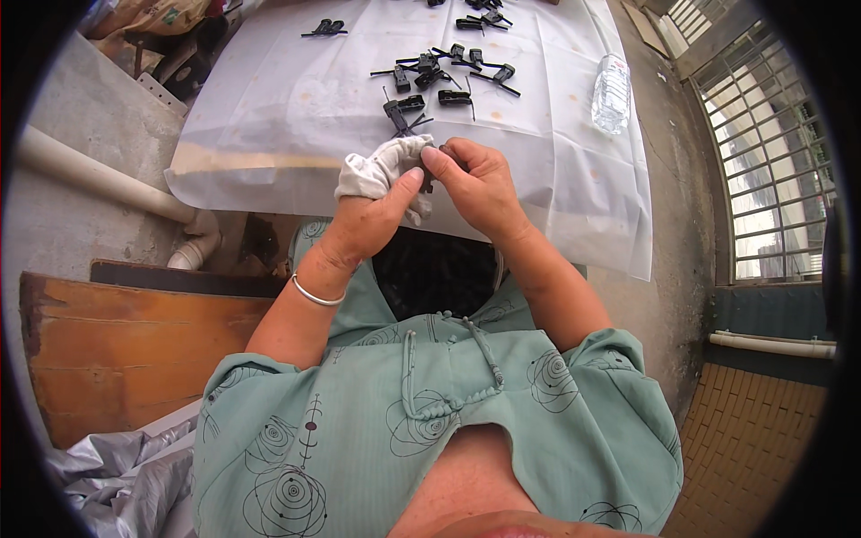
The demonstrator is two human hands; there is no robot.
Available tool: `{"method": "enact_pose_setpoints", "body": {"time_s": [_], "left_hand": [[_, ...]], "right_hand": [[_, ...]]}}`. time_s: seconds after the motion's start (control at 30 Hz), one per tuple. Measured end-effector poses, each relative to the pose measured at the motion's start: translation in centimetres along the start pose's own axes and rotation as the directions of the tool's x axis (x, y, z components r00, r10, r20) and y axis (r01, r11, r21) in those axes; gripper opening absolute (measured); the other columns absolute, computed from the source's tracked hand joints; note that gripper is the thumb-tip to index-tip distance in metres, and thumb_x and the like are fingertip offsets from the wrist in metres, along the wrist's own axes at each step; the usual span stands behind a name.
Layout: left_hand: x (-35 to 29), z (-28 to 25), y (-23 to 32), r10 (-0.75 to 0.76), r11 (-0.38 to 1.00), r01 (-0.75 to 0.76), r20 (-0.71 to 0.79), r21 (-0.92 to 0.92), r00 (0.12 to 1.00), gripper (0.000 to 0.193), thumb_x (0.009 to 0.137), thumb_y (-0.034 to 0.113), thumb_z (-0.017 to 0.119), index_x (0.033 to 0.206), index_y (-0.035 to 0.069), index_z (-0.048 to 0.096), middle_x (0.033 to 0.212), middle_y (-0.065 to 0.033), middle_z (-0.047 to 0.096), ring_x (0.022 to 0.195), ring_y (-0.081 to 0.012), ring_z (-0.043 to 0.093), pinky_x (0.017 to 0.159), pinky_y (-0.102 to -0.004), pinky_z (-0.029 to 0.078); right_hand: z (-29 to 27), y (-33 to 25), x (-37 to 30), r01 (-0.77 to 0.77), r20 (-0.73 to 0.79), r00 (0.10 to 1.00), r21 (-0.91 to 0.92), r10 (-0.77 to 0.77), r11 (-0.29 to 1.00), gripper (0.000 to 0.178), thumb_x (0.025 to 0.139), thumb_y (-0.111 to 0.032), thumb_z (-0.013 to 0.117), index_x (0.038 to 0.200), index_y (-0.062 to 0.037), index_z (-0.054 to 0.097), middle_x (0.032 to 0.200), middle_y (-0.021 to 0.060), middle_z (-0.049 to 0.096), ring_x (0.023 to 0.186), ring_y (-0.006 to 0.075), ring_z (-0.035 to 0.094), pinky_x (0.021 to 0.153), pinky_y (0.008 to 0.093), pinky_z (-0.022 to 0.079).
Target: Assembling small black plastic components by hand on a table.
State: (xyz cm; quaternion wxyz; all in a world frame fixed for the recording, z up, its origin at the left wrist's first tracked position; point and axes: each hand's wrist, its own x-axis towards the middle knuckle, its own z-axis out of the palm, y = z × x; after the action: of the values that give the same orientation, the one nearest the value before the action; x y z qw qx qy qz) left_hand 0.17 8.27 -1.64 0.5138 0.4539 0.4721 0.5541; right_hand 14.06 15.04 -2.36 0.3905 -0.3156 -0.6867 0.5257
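Observation:
Over the near edge of the table, my two hands meet. My left hand is closed, its thumb bare and its fingers covered by a white cloth, perhaps a glove. Between its thumb and the cloth sits a small black part, mostly hidden. My right hand is closed too, with thumb and curled fingers pinching at the upper end of that part. Just beyond my hands lies a black clip-like piece with thin protruding strips. Several similar black pieces are scattered farther back.
A pale plastic sheet covers the table. Toward its right edge lies a clear plastic bottle. Below my hands, between my knees, is something black. Wooden boards stand at the left, near a pipe; a barred window is at the right.

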Motion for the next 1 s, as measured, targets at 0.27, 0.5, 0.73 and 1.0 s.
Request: {"method": "enact_pose_setpoints", "body": {"time_s": [0.27,0.5,0.73,1.0], "left_hand": [[-0.4,0.8,0.3,0.146,0.93,-0.11,-0.078,0.35,0.986,0.025,0.082,0.004,0.057,0.106,-0.003,0.056,0.09,-0.0061,0.061,0.068,-0.0079,0.057,0.059,-0.0225,0.048],[-0.1,1.0,-1.4,0.556,0.576,-0.405,0.022,0.71,0.831,0.027,0.076,0.002,0.057,0.102,-0.004,0.058,0.095,-0.0188,0.061,0.088,-0.0307,0.06,0.078,-0.0339,0.048],[-0.3,0.8,-1.4,0.362,0.839,-0.293,-0.069,0.458,0.93,0.027,0.082,0.003,0.053,0.109,-0.002,0.053,0.092,-0.0117,0.06,0.083,-0.0217,0.059,0.076,-0.0307,0.048],[-0.2,0.2,-0.6,0.064,0.998,-0.062,-0.097,0.018,0.993,0.028,0.087,0.003,0.045,0.115,0.0,0.045,0.084,-0.002,0.054,0.059,-0.0053,0.044,0.053,-0.0185,0.039]], "right_hand": [[-0.5,0.2,-0.7,0.14,0.154,0.98,-0.101,-0.124,0.985,0.03,0.092,-0.021,0.049,0.074,0.002,0.055,0.061,0.0004,0.052,0.061,0.0087,0.045,0.058,0.0252,0.04],[0.8,1.2,-1.1,0.085,0.048,0.996,-0.208,-0.077,0.974,0.027,0.092,-0.017,0.048,0.075,0.0024,0.055,0.061,0.0046,0.052,0.059,0.009,0.047,0.056,0.0261,0.041],[1.1,1.8,-1.2,0.021,0.06,0.998,0.066,-0.025,0.998,0.025,0.091,-0.018,0.05,0.077,0.0006,0.058,0.063,0.0007,0.051,0.059,0.0078,0.044,0.056,0.024,0.04],[-1.9,1.8,-1.8,0.019,0.159,0.987,-0.15,0.005,0.989,0.011,0.083,-0.01,0.061,0.088,-0.0008,0.063,0.069,0.0006,0.055,0.062,0.0065,0.047,0.058,0.0219,0.041]]}}
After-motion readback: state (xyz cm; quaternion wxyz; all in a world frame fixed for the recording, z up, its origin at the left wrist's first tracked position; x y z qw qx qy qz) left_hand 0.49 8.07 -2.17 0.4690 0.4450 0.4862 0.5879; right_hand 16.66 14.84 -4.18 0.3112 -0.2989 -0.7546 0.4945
